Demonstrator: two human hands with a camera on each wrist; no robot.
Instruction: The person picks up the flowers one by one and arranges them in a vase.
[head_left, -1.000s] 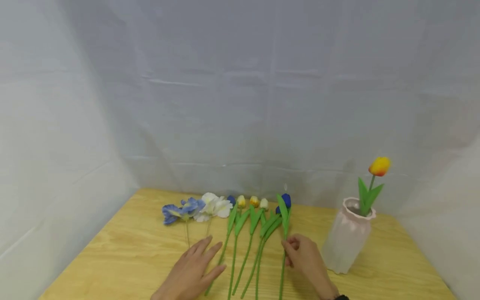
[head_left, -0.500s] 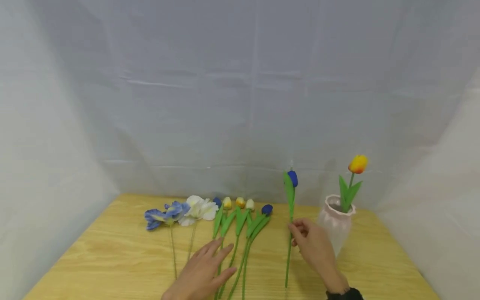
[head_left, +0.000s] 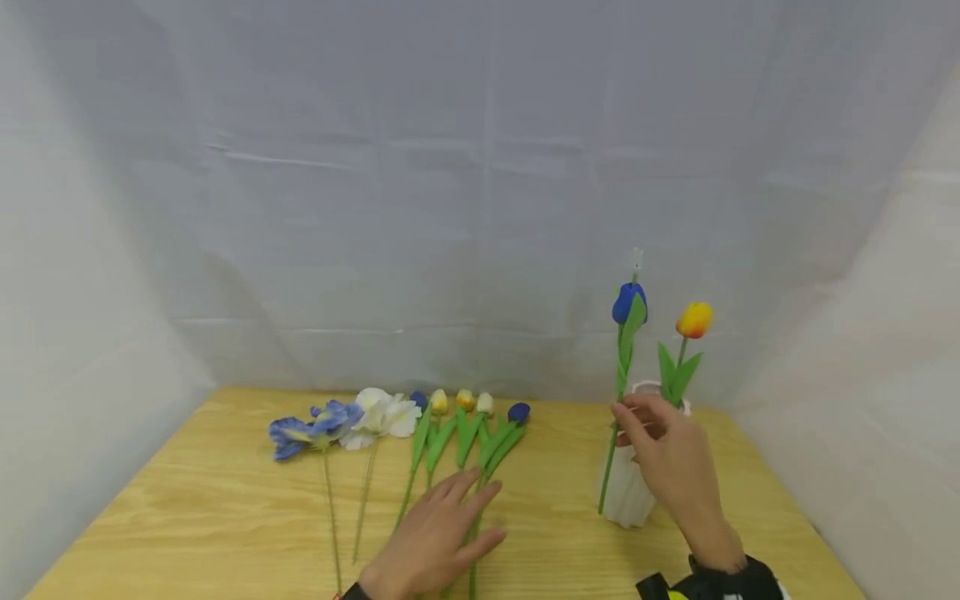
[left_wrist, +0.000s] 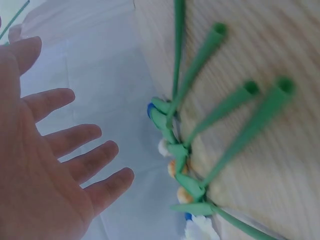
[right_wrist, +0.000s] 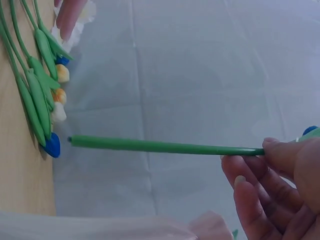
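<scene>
My right hand pinches the green stem of a blue tulip between thumb and fingers. The tulip stands upright in the air, its stem's lower end in front of the pale pink vase. In the right wrist view the bare stem points away from the fingers. A yellow-and-red tulip stands in the vase, whose mouth is partly hidden by the hand. My left hand, fingers spread, hovers over the stems of the row of tulips lying on the table and holds nothing.
On the wooden table, the row includes white, yellow and blue tulip heads. Left of them lie a white flower and a light-blue flower on thin stems. A grey-white sheet hangs behind the table.
My right hand has lifted the blue tulip off the table and carried it right, up to the vase. The left hand has shifted right over the tulip stems. The head view has turned slightly right.
</scene>
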